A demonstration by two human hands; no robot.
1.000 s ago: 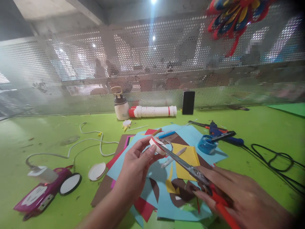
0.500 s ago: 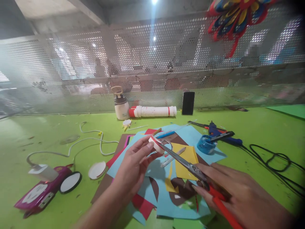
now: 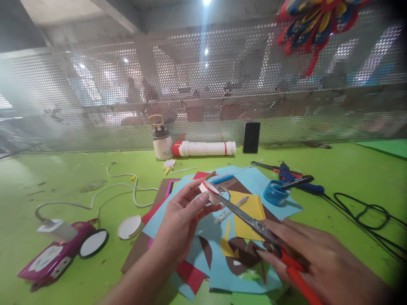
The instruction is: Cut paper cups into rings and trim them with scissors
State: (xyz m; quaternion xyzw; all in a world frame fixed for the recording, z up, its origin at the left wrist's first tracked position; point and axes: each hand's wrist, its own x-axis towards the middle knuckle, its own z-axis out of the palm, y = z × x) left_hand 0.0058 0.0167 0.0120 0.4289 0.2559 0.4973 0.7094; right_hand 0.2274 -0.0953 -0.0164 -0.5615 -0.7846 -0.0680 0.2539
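Between the fingers of my left hand (image 3: 182,214) is a small white ring with a red edge (image 3: 210,192), held tilted above the papers. My right hand (image 3: 318,250) grips scissors with red handles (image 3: 254,224). Their blades point up and left, and the tips meet the ring's red edge. Whether the blades are fully closed is hard to make out. Below the hands lie light blue paper (image 3: 222,271), a yellow sheet (image 3: 249,212) and brown and red pieces. A pale pen-like stick (image 3: 230,210) rests on the papers, and a blue pen (image 3: 222,179) lies behind the ring.
At right are a blue tape roll (image 3: 275,192), a blue glue gun (image 3: 286,173) and its black cable. A purple power strip (image 3: 54,258) and white disc (image 3: 129,227) lie left. Behind stand a spray bottle (image 3: 163,144), a white tube (image 3: 206,148) and a black phone-like slab (image 3: 251,137).
The ring has turned slightly in my left hand, showing more of its red rim, and my left thumb has shifted a little rightward. The scissors stay at the ring's edge.
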